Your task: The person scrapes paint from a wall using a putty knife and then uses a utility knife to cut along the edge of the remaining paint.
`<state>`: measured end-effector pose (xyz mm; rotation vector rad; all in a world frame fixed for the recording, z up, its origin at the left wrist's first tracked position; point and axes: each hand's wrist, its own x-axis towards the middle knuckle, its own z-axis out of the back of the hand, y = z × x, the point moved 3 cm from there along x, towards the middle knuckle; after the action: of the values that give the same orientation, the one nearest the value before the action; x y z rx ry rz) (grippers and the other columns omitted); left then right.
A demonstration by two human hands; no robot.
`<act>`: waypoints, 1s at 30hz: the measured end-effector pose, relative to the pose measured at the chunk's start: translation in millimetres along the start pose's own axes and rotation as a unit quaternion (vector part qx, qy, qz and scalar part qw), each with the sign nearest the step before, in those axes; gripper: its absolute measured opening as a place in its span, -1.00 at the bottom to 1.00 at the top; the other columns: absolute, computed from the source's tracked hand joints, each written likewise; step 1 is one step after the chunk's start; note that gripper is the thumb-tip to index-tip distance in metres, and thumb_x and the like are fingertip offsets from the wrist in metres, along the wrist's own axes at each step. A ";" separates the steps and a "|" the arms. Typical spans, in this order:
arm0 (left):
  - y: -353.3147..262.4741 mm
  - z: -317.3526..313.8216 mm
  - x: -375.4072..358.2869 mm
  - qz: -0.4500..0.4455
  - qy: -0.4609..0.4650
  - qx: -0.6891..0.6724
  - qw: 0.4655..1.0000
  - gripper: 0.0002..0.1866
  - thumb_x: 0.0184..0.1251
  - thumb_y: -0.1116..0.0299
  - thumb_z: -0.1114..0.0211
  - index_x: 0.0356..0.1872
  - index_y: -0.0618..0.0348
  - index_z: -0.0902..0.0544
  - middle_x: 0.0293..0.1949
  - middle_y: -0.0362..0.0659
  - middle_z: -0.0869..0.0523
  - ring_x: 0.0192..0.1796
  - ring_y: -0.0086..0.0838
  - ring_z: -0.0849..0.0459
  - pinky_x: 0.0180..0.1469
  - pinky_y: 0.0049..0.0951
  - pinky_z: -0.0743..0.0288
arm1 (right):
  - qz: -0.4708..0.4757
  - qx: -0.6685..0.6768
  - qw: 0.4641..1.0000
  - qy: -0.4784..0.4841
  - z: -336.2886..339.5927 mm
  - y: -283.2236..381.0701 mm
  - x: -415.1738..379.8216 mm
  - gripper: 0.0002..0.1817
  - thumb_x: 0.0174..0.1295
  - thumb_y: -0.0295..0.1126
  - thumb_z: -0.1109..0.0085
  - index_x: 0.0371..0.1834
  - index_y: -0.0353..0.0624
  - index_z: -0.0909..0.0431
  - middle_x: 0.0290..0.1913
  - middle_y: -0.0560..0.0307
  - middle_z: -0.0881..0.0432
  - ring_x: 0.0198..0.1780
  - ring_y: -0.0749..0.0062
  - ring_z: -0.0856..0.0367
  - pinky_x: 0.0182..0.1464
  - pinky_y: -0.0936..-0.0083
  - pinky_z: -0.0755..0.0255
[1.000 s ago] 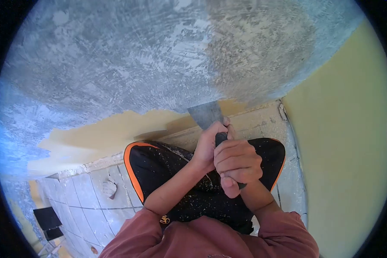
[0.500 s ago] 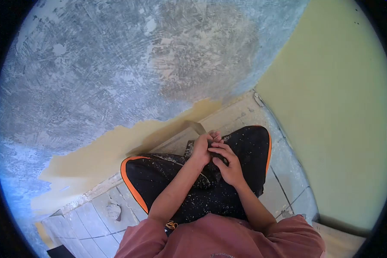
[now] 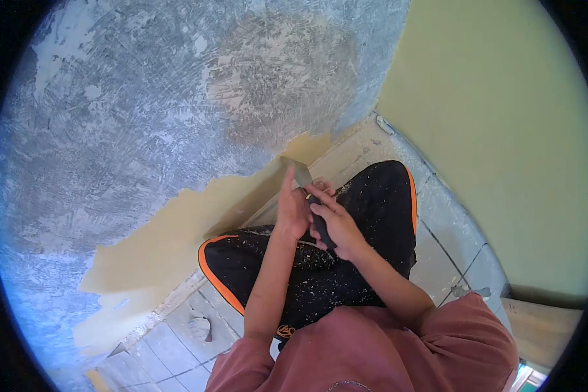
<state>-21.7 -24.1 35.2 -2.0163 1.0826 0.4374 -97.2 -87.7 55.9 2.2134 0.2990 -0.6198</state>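
A flat grey metal scraper with a dark handle is held near the foot of the scraped grey wall, its blade at the remaining cream paint patch; scraping appears under way, and the next stroke likely calls for firm pressure. The right hand is wrapped round the handle, the left hand is laid against the blade, fingers together. One scraper, two hands are counted

One head-worn view looks steeply down, close above the lap, facing the wall.
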 end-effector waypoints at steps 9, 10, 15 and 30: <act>-1.8 38.8 19.7 -0.050 -0.019 -0.044 0.998 -0.56 0.24 -0.09 -0.14 -0.22 0.12 -0.45 -0.41 -0.23 -0.48 -0.33 -0.48 -0.48 -0.21 -0.50 -0.47 | 0.036 0.126 0.991 -0.023 -26.9 -27.4 2.1 -0.55 0.33 -0.27 0.10 0.30 0.21 -0.20 -0.47 0.29 -0.38 -0.64 0.62 -0.33 -0.75 0.68 -0.10; -2.9 39.1 21.1 -0.073 -0.012 -0.021 0.997 -0.62 0.27 -0.05 -0.14 -0.29 0.11 -0.46 -0.45 -0.25 -0.45 -0.34 -0.49 -0.47 -0.23 -0.53 -0.46 | 0.038 0.129 0.990 -0.030 -29.2 -26.8 2.1 -0.55 0.33 -0.26 0.09 0.30 0.21 -0.19 -0.47 0.29 -0.39 -0.65 0.62 -0.33 -0.76 0.69 -0.09; -6.0 46.0 24.8 -0.105 0.002 0.006 0.994 -0.68 0.25 0.00 -0.19 -0.40 0.02 -0.42 -0.48 -0.27 -0.42 -0.38 -0.55 -0.47 -0.38 -0.59 -0.44 | 0.024 0.134 0.990 -0.046 -30.5 -31.5 5.3 -0.54 0.34 -0.27 0.10 0.32 0.19 -0.20 -0.47 0.29 -0.39 -0.68 0.64 -0.32 -0.77 0.72 -0.08; -14.4 58.2 34.3 -0.052 -0.002 -0.029 0.998 -0.67 0.32 0.05 -0.12 -0.47 0.07 -0.43 -0.56 -0.24 -0.46 -0.45 -0.55 -0.44 -0.37 -0.62 -0.37 | 0.098 0.039 0.987 -0.119 -50.3 -39.7 16.1 -0.55 0.35 -0.38 0.14 0.33 0.04 -0.22 -0.51 0.33 -0.35 -0.73 0.71 -0.27 -0.81 0.70 -0.10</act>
<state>13.4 7.1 -15.4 -2.1106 0.9674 0.4215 -82.7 -23.5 50.1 2.1824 -0.0663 -0.7884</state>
